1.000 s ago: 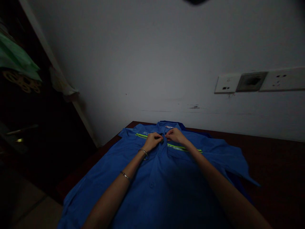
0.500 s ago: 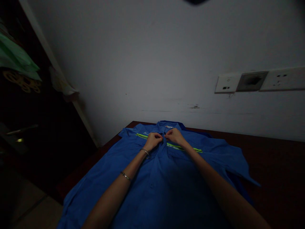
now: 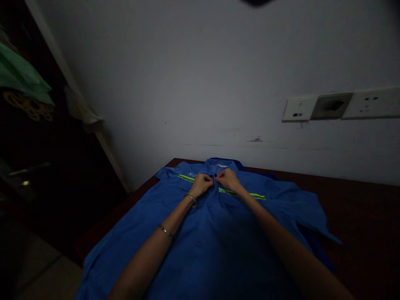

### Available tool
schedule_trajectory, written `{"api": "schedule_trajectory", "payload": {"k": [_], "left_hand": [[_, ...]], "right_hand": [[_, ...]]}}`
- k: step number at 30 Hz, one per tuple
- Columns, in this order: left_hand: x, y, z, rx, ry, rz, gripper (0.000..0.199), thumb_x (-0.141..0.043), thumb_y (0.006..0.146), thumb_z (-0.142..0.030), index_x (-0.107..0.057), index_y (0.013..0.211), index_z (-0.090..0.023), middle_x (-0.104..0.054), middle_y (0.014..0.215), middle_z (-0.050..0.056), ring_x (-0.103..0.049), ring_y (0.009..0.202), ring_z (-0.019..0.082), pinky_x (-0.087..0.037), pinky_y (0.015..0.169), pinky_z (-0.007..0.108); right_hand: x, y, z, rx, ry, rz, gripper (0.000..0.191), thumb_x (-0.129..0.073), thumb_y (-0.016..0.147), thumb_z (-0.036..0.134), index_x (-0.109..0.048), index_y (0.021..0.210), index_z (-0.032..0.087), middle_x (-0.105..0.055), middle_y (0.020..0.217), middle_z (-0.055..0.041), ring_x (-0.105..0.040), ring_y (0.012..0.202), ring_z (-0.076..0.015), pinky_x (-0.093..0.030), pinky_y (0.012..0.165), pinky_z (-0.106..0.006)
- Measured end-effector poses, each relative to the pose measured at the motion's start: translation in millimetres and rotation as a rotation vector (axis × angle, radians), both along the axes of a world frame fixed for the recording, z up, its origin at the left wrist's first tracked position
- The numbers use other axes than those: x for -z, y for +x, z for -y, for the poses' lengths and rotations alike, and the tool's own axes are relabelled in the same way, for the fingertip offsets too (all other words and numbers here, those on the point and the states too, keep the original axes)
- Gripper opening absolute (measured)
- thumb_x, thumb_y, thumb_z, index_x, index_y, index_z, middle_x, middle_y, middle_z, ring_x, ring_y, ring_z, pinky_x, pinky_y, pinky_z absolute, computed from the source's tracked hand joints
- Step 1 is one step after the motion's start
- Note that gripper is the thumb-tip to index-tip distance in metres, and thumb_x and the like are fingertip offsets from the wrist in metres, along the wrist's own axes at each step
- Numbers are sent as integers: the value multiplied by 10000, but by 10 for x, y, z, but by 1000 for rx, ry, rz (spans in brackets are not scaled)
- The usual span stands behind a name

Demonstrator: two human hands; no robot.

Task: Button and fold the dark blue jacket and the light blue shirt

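Observation:
A blue work shirt [image 3: 175, 225] with yellow-green stripes lies spread out, front side up, its collar toward the wall. Just below that collar, my left hand [image 3: 202, 184] pinches one edge of the front opening. My right hand [image 3: 227, 179] pinches the facing edge, its fingertips a small gap from the left ones. Any button between the fingers is too small and dark to make out. A bracelet circles my left wrist, and another sits higher on the forearm.
The shirt lies on a dark reddish-brown table [image 3: 359, 204] against a pale wall [image 3: 218, 83]. Wall sockets [image 3: 331, 106] are at the right. On the left stands a dark door with a handle [image 3: 29, 170] and a hanging green cloth [image 3: 23, 73]. Darker blue fabric shows beneath the shirt.
Almost nothing differs. Both hands stay at the front opening below the collar, with only a slight shift of the right fingers.

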State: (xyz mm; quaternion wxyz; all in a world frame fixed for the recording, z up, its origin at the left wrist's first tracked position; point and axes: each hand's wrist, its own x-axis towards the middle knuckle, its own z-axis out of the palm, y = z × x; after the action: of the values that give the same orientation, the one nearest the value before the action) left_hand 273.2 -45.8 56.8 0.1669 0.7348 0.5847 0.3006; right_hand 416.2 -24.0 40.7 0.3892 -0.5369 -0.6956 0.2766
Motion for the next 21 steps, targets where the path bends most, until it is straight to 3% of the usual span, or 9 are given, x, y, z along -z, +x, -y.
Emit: {"api": "schedule_trajectory", "payload": {"k": [9, 21], "left_hand": [[95, -70, -44, 55, -12, 155, 119, -575, 630, -131, -679, 670, -90, -641, 637, 22, -552, 601, 108, -422, 591, 199], [137, -64, -30, 68, 39, 211, 70, -584, 618, -104, -653, 626, -99, -618, 626, 17, -544, 600, 102, -425, 593, 202]], "right_hand": [[-25, 75, -5, -69, 6, 4, 140, -592, 650, 201, -699, 679, 117, -653, 620, -21, -568, 584, -111, -351, 498, -172], [-39, 73, 3, -79, -77, -2, 123, -564, 644, 140, -652, 561, 124, -583, 474, -4, -504, 461, -82, -318, 422, -155]]}}
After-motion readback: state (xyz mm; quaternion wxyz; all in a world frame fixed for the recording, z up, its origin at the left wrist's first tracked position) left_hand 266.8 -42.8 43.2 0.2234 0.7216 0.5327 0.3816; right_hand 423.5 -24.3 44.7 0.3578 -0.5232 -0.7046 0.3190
